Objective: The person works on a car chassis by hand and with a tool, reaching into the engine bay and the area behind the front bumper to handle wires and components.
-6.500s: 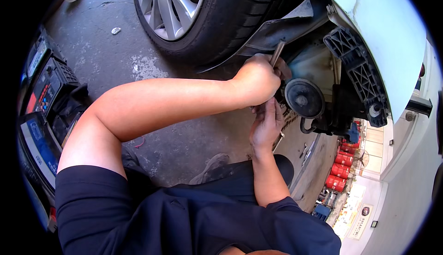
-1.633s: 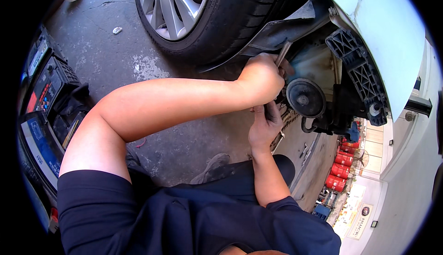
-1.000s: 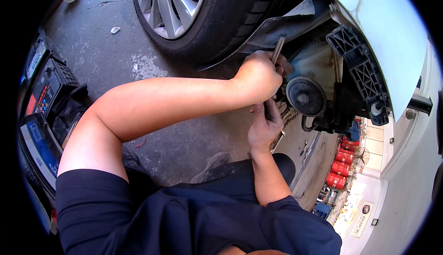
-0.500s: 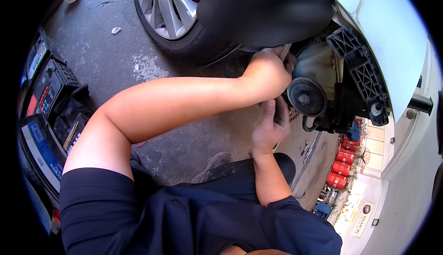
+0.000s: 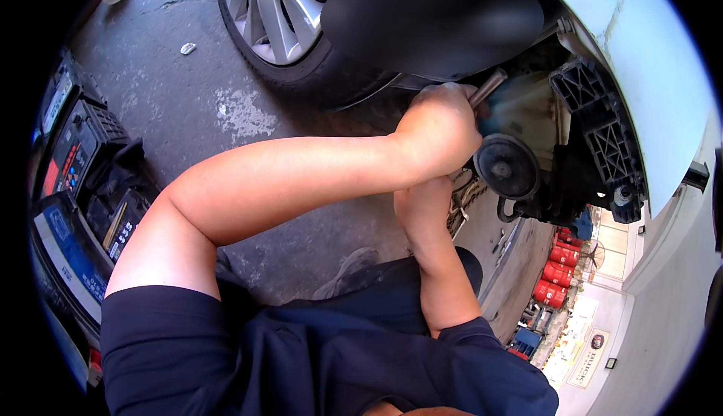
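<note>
My left hand reaches across to the car's front wheel well. Its fingers are closed around a silver metal bar, whose rounded end sticks out past the hand toward the upper right. What kind of tool it is, I cannot make out. Just below, my right hand is tucked under the left wrist with its fingers hidden. Close to the right of the left hand is a round black disc-shaped car horn. Behind it shows a pale translucent tank.
A silver-spoked wheel stands at the top. A white body panel and a black ribbed bracket border the right. Car batteries line the left side. Tools lie on the floor, with red drums beyond. A dark oval blur covers the upper middle.
My right hand has moved up and left beneath my left wrist, hiding its fingers. The metal bar now shows its end beyond my left hand, tilted up and right.
</note>
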Motion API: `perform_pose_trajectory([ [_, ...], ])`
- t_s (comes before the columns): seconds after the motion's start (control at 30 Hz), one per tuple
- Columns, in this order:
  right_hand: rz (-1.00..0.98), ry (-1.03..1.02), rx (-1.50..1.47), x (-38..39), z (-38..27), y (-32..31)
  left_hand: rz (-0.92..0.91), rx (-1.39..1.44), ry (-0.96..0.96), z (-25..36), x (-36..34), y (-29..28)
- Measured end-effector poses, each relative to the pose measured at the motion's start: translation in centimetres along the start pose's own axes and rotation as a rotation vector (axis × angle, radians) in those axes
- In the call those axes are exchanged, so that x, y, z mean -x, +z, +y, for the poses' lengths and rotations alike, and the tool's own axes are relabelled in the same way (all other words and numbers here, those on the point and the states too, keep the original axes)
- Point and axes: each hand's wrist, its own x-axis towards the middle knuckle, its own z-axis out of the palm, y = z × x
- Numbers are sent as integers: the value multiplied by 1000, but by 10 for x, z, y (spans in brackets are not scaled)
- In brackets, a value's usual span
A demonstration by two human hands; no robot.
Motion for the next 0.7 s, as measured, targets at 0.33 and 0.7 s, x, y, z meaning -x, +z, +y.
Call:
perform_pose_trajectory([
  [0.33,66,-73,-238,-27,-3,82,-64,-554,255,5,-1,-5],
  [0.7,-99,121,-80,-11,3,9,-23,-200,127,6,13,-3],
])
